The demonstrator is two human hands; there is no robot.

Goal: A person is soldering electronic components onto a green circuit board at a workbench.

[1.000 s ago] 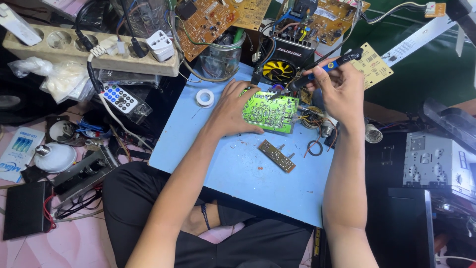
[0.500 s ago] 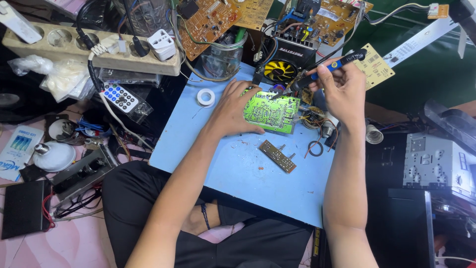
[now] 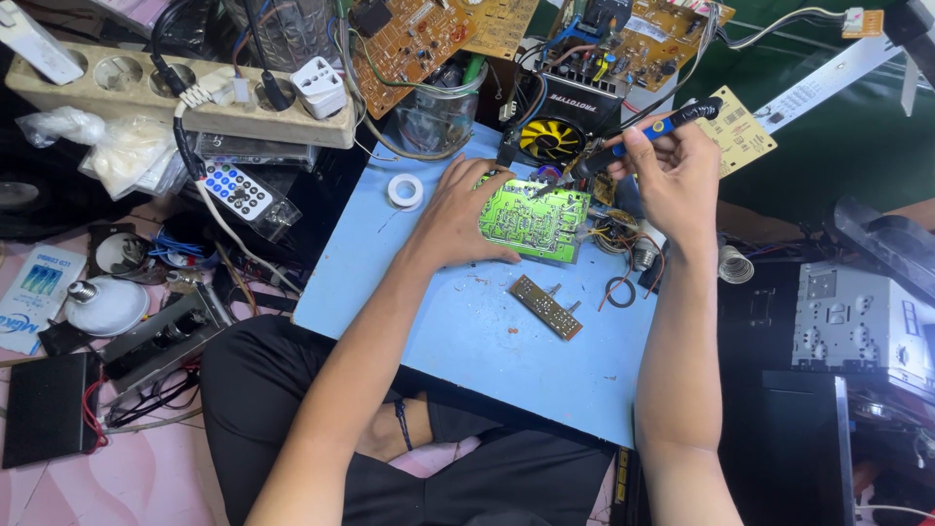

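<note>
Barely shifted over the last second: kept the left hand (image 3: 466, 219) pressed flat on the green circuit board (image 3: 534, 220), fingers spread along its near-left edge, and held the right hand (image 3: 672, 170) above the board's far-right corner, pinched around one blue-and-black soldering iron (image 3: 638, 138), tip angled down towards the board.

Nearest, showed two bare forearms over crossed legs in black cloth, with one dark cord bracelet (image 3: 400, 423) seen between them. Beyond that, lay one smooth pale-blue mat (image 3: 487, 341) serving as the worktop, rectangular and speckled with small crumbs. On the mat, counted one narrow brown strip board (image 3: 546, 306), one small dark ring (image 3: 619, 291), one white roll of tape (image 3: 404, 191), and the single green board, glossy and rectangular, sitting at the mat's far middle with a tangle of copper-coloured coils and wires at its right edge.

To the left, off the mat, counted one white remote (image 3: 237, 189) with coloured buttons, one white bulb (image 3: 104, 304), one black box (image 3: 47, 409).

Farther off, counted one beige power strip (image 3: 175, 97) with round sockets and several plugs in it, one clear glass jar (image 3: 440, 105), one yellow-bladed fan (image 3: 552, 137) in a black frame, and three brown circuit boards (image 3: 409, 39) crowded with components along the far edge.
</note>
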